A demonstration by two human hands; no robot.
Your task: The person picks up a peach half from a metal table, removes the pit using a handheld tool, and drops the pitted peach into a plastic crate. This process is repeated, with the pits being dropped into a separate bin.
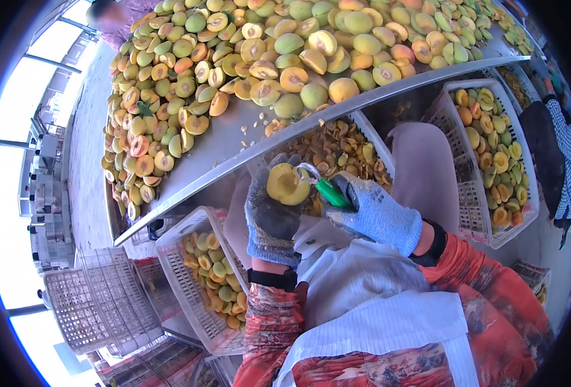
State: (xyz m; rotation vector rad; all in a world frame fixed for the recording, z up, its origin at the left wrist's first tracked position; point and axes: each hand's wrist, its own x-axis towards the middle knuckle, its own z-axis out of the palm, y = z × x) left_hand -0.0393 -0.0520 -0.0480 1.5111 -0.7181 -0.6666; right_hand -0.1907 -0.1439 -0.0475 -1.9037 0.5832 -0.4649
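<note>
My left hand [271, 216], in a blue and dark grey glove, holds a yellow-green fruit half [287, 184] with its cut face up. In my right hand [379, 209], gloved the same way, is a green-handled tool [332, 193] with a curved metal loop. The loop is at the right edge of the fruit half. Both hands are above my lap, close to the metal table's front edge. Below and beyond them sits a crate [377, 145] of small orange-brown fruit pieces.
A metal table [232, 126] bears a heap of halved fruit [253, 48]. Crates of fruit halves stand at left [181, 284] and right [519, 138]. Empty-looking stacked baskets [82, 309] are at far left. One person [114, 26] is behind the table; another [560, 155] is at far right.
</note>
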